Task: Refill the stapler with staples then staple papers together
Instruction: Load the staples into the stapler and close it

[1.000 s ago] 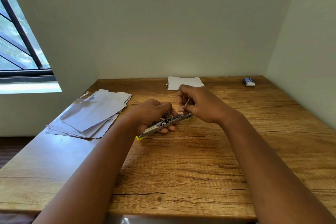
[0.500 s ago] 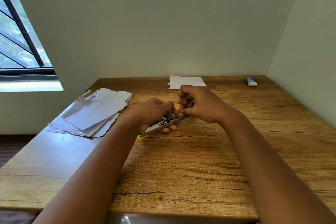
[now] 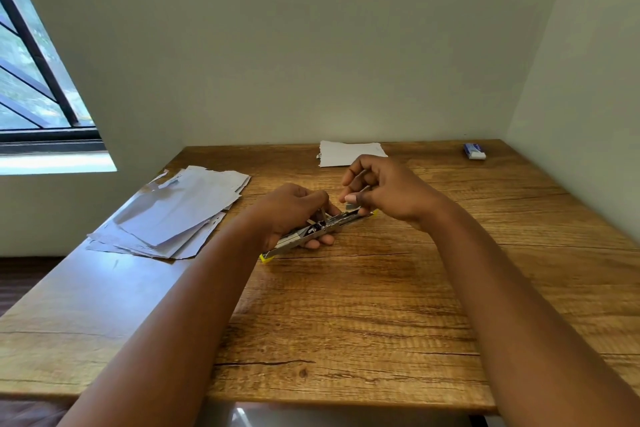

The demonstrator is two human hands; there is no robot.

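Observation:
A metal stapler [image 3: 313, 234] with yellow ends lies opened flat on the wooden table [image 3: 346, 305], its channel facing up. My left hand [image 3: 294, 210] grips it around its middle. My right hand [image 3: 381, 191] hovers over the stapler's far end, with thumb and forefinger pinched on a short strip of staples [image 3: 351, 206] just above the channel. A loose pile of white papers [image 3: 176, 210] lies at the table's left side.
A small stack of white paper [image 3: 349, 152] lies at the back middle of the table. A small blue and white staple box [image 3: 474, 151] sits in the back right corner. Walls close the back and right; a window is at the left.
My right hand has lifted slightly off the stapler's far end, and the strip of staples now shows between its fingertips. My left hand keeps its grip on the stapler.

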